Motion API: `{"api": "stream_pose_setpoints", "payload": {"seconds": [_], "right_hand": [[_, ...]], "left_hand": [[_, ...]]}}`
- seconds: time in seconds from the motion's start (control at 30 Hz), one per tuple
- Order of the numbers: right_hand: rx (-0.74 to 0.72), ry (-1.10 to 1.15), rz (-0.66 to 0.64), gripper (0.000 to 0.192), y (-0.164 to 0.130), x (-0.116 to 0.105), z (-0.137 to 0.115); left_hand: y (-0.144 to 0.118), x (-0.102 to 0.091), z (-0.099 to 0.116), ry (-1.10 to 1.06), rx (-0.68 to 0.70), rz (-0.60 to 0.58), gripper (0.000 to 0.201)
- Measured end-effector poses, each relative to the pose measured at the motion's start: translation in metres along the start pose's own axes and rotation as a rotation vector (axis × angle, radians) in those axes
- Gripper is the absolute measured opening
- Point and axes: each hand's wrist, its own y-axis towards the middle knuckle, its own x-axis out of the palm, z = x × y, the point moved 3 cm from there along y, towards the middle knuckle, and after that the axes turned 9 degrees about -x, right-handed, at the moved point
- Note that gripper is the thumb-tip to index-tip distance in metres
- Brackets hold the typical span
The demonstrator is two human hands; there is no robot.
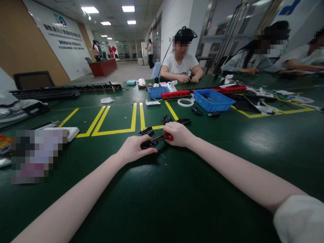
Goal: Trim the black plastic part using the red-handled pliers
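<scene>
My right hand [178, 134] is closed round the red handles of a pair of pliers [160, 138]. The dark jaws point left and meet a black plastic part [149, 144], which my left hand [135, 148] grips between thumb and fingers. Whether the jaws bite on the part is too small to tell. Just beyond my hands lie more black plastic pieces: one long piece [146, 131], a small one [166, 119] and another [184, 122] behind my right hand. Two thin metal pins [164, 160] lie on the green table below my hands.
Beyond my hands stand a blue bin [214, 100] and a smaller blue bin [158, 92], with a white tape roll [185, 102] between them. Yellow tape [113, 133] marks the table [162, 209]. A white object [73, 133] lies at left. Across the table sits a person [181, 65].
</scene>
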Motion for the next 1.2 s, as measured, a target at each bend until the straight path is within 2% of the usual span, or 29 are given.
{"api": "stream_pose_setpoints", "payload": {"seconds": [0.33,0.63,1.2], "right_hand": [[0.070,-0.036,0.070,0.010,-0.0019,-0.0005,0.0027],[0.025,-0.013,0.003,0.010,0.0001,0.0001,0.0001],[0.055,0.008,-0.060,0.012,0.0003,0.0013,0.0013]], "left_hand": [[-0.0002,-0.0005,0.0035,0.076,-0.001,0.053,0.041],[-0.0020,-0.0024,0.0044,0.100,-0.002,0.098,0.040],[-0.0011,0.0002,0.0014,0.139,0.003,0.173,0.041]]}}
